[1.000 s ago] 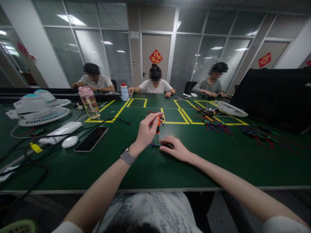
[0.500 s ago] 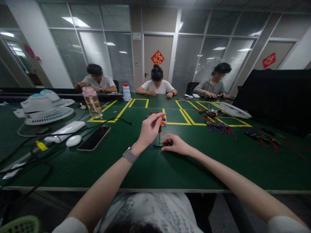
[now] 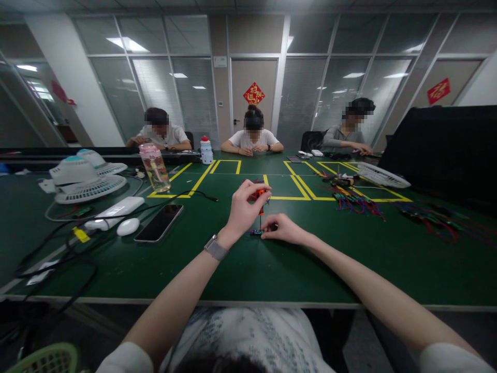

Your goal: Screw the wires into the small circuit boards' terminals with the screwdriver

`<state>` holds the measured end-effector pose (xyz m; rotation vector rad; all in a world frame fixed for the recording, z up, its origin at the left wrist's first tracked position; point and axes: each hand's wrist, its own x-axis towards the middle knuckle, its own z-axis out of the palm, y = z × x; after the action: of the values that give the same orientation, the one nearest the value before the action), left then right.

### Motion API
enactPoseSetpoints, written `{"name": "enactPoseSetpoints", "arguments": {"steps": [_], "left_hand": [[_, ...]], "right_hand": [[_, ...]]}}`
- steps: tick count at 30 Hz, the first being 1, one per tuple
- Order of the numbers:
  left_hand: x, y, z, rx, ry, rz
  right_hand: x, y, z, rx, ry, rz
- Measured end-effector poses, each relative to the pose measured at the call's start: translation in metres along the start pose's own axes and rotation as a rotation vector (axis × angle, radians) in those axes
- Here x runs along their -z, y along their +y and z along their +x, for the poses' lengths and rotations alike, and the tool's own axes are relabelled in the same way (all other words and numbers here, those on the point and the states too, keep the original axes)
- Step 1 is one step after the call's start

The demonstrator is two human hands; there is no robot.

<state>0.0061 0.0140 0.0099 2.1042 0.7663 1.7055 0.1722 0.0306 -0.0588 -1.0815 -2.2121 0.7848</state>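
Observation:
My left hand (image 3: pixel 244 211), with a watch on its wrist, is closed round the handle of an orange and black screwdriver (image 3: pixel 261 209). The screwdriver stands upright, its thin shaft running down to a small green circuit board (image 3: pixel 255 233) on the table. Whether the tip sits on a screw is too small to make out. Thumb and fingers of my right hand (image 3: pixel 286 229) pinch the board's right end and partly cover it. Behind my left hand, a few thin wires show, mostly hidden.
Several wired circuit boards (image 3: pixel 357 201) lie on the right near a white fan (image 3: pixel 382 175) and a dark monitor (image 3: pixel 454 155). To the left are a phone (image 3: pixel 160 224), a white mouse (image 3: pixel 128 226), cables and a bottle (image 3: pixel 155 168). Three people sit across the green table (image 3: pixel 217 274).
My left fingers have shifted their grip at the top of the screwdriver handle. My right hand stays at the board. The whole view has swung slightly left.

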Motion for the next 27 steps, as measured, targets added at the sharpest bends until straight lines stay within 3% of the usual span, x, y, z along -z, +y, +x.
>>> {"name": "enactPoseSetpoints", "arguments": {"steps": [5, 12, 17, 21, 27], "left_hand": [[0.004, 0.001, -0.002, -0.019, 0.035, 0.071], [0.009, -0.006, 0.003, 0.146, -0.061, -0.222], [0.008, -0.006, 0.001, 0.100, 0.023, -0.055], [0.007, -0.006, -0.002, 0.051, 0.021, 0.018], [0.004, -0.010, -0.001, 0.109, -0.061, -0.175]], "right_hand": [[-0.003, 0.002, -0.006, 0.024, 0.075, -0.015], [0.001, 0.001, -0.002, 0.024, 0.031, -0.045], [0.001, 0.004, -0.002, 0.019, 0.036, -0.078], [0.002, 0.004, -0.001, 0.018, 0.009, -0.039], [0.003, 0.003, -0.001, 0.004, -0.013, -0.018]]}}
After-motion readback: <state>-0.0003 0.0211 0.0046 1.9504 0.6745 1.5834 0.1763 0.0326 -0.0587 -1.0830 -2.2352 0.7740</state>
